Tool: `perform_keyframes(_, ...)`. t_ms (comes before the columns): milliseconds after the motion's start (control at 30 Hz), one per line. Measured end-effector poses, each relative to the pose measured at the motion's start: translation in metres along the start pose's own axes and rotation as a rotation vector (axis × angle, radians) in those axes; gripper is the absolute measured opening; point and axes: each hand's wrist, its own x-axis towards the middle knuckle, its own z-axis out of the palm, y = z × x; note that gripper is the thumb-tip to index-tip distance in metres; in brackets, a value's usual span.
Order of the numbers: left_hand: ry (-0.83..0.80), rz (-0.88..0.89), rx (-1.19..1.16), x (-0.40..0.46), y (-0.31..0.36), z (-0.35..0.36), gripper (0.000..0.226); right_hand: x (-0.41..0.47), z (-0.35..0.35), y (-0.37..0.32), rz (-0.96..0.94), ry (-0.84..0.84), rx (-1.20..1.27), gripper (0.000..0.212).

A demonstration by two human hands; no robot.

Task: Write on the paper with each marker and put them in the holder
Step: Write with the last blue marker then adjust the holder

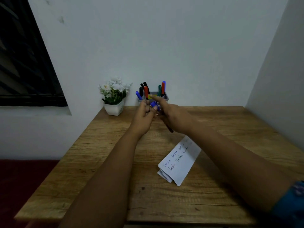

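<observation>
Wooden surface (230,129), light grain w/ darker knots, pushed into a corner btwn two pale walls. Folded white paper (179,163) is laid flat right of centre, set at an angle, w/ two rows of handwriting on top. At the back edge a small white pot of white flowers (114,96) is parked on the left. Just beside it, right, a grey holder (165,97) is stood against the wall, stuffed w/ markers (146,92) in black, red, blue, green, caps up. Holder base can't be seen properly, it's blocked.
</observation>
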Motion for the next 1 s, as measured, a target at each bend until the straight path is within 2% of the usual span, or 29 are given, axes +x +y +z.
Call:
perform_keyframes(100, 0.107, 0.037, -0.017, 0.007, -0.008, -0.002, 0.013, 0.014, 0.000, 0.011, 0.042, 0.069, 0.105, 0.065)
perform_keyframes(200, 0.251, 0.049, 0.046, 0.015, -0.019, -0.004, 0.018, 0.030, -0.008, 0.037, 0.219, 0.165, 0.232, 0.056)
perform_keyframes(333, 0.327, 0.142, 0.221, 0.018, -0.032, -0.004, 0.026, 0.059, -0.019, 0.070, 0.345, 0.486, 0.358, 0.051)
perform_keyframes(433, 0.335, 0.132, 0.255, 0.018, -0.038, -0.002, 0.029, 0.079, -0.020, 0.085, 0.317, 0.635, 0.276, 0.049)
perform_keyframes(533, 0.333, 0.095, 0.255, 0.017, -0.043, -0.001, 0.028, 0.090, -0.009, 0.090, 0.293, 0.592, 0.238, 0.046)
perform_keyframes(600, 0.330, 0.105, 0.262, 0.016, -0.045, 0.001, 0.028, 0.094, -0.005, 0.090, 0.253, 0.623, 0.249, 0.043)
perform_keyframes(733, 0.335, 0.109, 0.266, 0.018, -0.048, 0.004, 0.030, 0.115, -0.006, 0.078, 0.045, 0.809, 0.332, 0.044)
perform_keyframes(800, 0.335, 0.101, 0.273, 0.018, -0.049, 0.005, 0.031, 0.129, -0.001, 0.070, 0.008, 0.748, 0.318, 0.044)
perform_keyframes(900, 0.332, 0.086, 0.279, 0.017, -0.050, 0.005, 0.030, 0.147, 0.010, 0.068, 0.077, 0.512, 0.246, 0.041)
perform_keyframes(1000, 0.327, 0.093, 0.277, 0.016, -0.051, 0.005, 0.029, 0.161, 0.014, 0.074, 0.148, 0.351, 0.032, 0.039)
